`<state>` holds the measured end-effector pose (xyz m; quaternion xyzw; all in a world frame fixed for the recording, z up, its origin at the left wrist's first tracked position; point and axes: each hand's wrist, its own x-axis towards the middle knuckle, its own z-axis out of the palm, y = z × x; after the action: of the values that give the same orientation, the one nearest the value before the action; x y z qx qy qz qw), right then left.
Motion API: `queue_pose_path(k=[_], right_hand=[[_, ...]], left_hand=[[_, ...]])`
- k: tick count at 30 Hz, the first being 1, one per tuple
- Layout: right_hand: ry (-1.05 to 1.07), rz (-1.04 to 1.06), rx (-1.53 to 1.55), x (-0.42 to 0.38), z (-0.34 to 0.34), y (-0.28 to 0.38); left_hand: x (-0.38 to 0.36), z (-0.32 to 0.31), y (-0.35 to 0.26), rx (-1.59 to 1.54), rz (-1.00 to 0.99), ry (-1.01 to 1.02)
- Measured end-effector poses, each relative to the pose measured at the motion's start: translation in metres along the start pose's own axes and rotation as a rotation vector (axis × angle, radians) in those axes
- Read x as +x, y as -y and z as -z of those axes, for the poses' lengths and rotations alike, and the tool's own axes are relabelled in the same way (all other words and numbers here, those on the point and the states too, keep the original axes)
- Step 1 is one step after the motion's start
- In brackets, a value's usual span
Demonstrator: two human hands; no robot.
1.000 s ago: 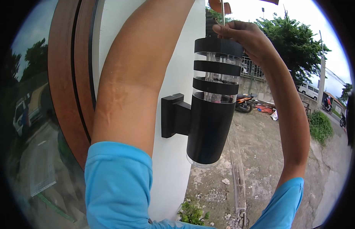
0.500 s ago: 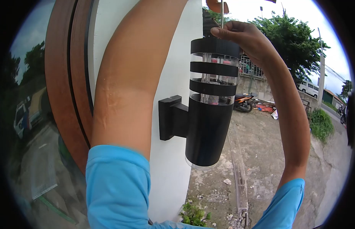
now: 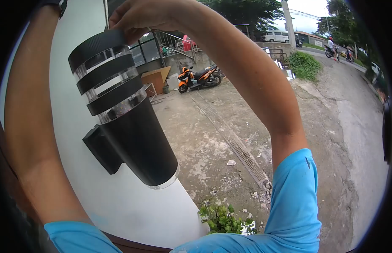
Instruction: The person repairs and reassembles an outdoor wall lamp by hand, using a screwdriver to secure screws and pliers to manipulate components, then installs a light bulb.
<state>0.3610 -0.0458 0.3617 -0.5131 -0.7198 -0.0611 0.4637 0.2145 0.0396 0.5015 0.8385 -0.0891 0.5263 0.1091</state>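
A black wall lamp (image 3: 137, 139) with clear ringed windows is mounted on the white wall (image 3: 73, 105), looking tilted in this view. My right hand (image 3: 137, 17) is at the lamp's ribbed top cap (image 3: 96, 44), its fingers bent and drawn together. Beside the fingertips a thin metal rod (image 3: 106, 14) runs up out of view. What the fingers pinch is hidden. My left forearm (image 3: 29, 105) rises along the wall, with a dark band (image 3: 62, 6) at the wrist; the left hand lies beyond the upper edge.
Below the lamp grows a leafy plant (image 3: 221, 217). An orange and black scooter (image 3: 200, 78) stands on the rough concrete yard (image 3: 196, 126), which a drain grate (image 3: 234, 143) crosses. Farther off are a white van (image 3: 277, 36), a pole (image 3: 288, 21) and people with motorbikes on the road.
The view has swung right, so the lamp now appears farther left and tilted. My right hand remains at the lamp's top. The orange piece above the rod has left view.
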Motion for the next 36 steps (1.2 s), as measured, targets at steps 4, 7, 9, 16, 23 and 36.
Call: queue_pose_path(k=[4,7,9,16,23,36], right_hand=[[0.036,-0.107,0.17,0.022,0.002,-0.023],[0.092,-0.119,0.122,0.039,0.001,-0.035],[0.14,-0.132,0.102,0.043,-0.001,-0.036],[0.125,-0.175,0.104,0.03,-0.002,-0.036],[0.102,-0.16,0.111,0.022,0.0,-0.028],[-0.008,-0.099,0.212,0.008,0.0,-0.023]], left_hand=[[0.01,-0.014,-0.015,0.135,0.077,0.013],[0.028,0.008,0.001,-0.191,0.082,0.186],[0.022,0.0,-0.001,-0.313,0.067,0.221],[0.024,-0.008,0.001,0.102,0.053,0.088],[0.013,-0.008,0.012,0.066,-0.043,0.087],[-0.018,-0.015,-0.02,-0.266,0.133,0.136]])
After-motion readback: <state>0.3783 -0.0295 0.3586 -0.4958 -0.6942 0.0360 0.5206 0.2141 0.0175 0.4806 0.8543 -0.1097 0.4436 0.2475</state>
